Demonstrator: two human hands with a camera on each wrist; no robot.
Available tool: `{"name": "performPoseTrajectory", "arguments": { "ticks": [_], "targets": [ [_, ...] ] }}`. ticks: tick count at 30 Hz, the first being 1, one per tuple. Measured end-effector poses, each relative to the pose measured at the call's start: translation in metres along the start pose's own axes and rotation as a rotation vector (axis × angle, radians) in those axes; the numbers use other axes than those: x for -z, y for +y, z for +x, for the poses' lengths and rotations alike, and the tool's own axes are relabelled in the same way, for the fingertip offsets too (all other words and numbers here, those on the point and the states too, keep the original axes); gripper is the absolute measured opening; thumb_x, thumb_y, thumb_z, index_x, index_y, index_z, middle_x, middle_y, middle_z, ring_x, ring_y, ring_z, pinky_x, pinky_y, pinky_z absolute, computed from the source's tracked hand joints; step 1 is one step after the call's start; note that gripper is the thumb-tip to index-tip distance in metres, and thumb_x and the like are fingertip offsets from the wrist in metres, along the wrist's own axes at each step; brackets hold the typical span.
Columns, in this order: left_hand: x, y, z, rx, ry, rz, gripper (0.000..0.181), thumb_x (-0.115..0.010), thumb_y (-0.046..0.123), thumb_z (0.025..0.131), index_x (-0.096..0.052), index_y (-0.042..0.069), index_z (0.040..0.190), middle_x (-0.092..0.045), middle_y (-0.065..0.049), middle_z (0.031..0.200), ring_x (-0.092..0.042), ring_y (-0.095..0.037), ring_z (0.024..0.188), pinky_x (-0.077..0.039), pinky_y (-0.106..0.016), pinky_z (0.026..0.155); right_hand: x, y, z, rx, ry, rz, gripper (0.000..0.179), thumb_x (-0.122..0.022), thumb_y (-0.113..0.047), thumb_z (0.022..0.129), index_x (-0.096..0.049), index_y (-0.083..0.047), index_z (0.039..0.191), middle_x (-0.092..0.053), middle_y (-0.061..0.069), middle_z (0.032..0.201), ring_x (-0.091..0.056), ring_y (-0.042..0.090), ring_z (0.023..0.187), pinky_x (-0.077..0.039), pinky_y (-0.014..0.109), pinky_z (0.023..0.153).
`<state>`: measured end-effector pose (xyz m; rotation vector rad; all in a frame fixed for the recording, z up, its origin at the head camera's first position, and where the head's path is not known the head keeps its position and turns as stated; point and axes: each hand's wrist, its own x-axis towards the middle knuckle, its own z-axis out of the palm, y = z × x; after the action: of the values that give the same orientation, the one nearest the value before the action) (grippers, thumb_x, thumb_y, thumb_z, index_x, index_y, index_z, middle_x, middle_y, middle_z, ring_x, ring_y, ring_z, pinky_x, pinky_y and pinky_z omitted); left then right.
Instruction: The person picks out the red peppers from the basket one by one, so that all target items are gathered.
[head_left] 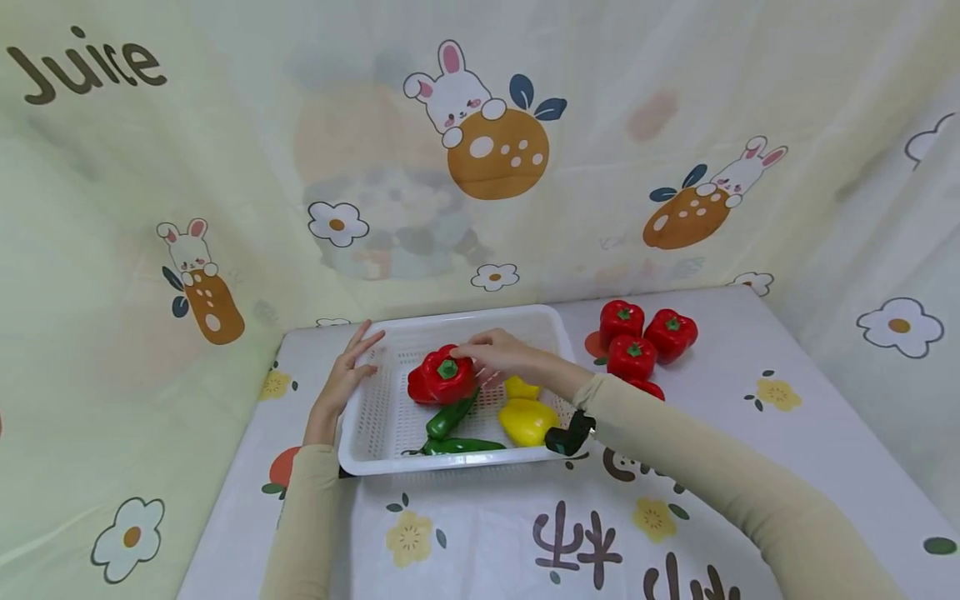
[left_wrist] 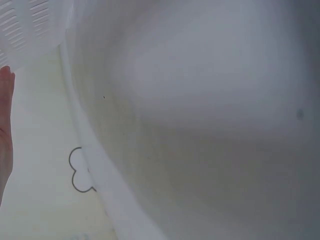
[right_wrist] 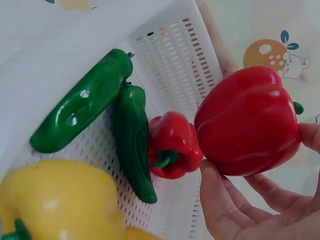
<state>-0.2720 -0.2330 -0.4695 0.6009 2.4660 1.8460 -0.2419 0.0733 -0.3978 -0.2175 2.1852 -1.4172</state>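
My right hand (head_left: 498,354) grips a shiny red bell pepper (head_left: 454,379) by thumb and fingertips, above the white perforated basket (head_left: 457,320). In the right wrist view the held pepper fills the right side, its green stem toward the thumb. A second red bell pepper (right_wrist: 172,137) lies in the basket below it. Beside that are two long green peppers (right_wrist: 82,102) and two yellow ones, the nearer a yellow bell pepper (right_wrist: 65,197). My left hand (head_left: 347,375) rests along the basket's left rim with straight, spread fingers; the left wrist view catches only its edge.
Several red bell peppers (head_left: 632,357) cluster on the printed tablecloth (head_left: 712,433) right of the basket, the lowest partly hidden by the right sleeve (head_left: 675,442). A patterned curtain (head_left: 262,167) hangs close behind the basket. A black wrist camera (head_left: 570,433) overlaps the basket's front right corner.
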Motion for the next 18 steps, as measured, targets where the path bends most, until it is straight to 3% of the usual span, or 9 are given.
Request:
{"name": "performPoseTrajectory", "arguments": {
  "ticks": [7, 18],
  "targets": [
    [0.001, 0.000, 0.002, 0.006, -0.003, 0.005, 0.058, -0.050, -0.018, 0.082, -0.044, -0.014, 0.139, -0.014, -0.022, 0.162, -0.003, -0.038, 0.150, -0.004, -0.062, 0.115, 0.016, 0.009, -0.007, 0.003, 0.023, 0.027, 0.047, -0.058, -0.040, 0.096, -0.060, -0.007, 0.129, -0.066, 0.014, 0.112, -0.068, 0.028, 0.093, -0.056, 0.044, 0.086],
    [0.000, -0.001, 0.001, 0.022, 0.002, 0.004, 0.057, -0.050, -0.018, 0.082, -0.045, -0.012, 0.139, -0.015, -0.021, 0.162, -0.004, -0.037, 0.150, -0.003, -0.061, 0.116, 0.039, 0.024, -0.022, 0.041, 0.053, 0.084, 0.053, -0.057, -0.037, 0.097, -0.049, -0.005, 0.139, -0.063, 0.019, 0.125, -0.065, 0.036, 0.105, -0.053, 0.048, 0.089]
  ]
}}
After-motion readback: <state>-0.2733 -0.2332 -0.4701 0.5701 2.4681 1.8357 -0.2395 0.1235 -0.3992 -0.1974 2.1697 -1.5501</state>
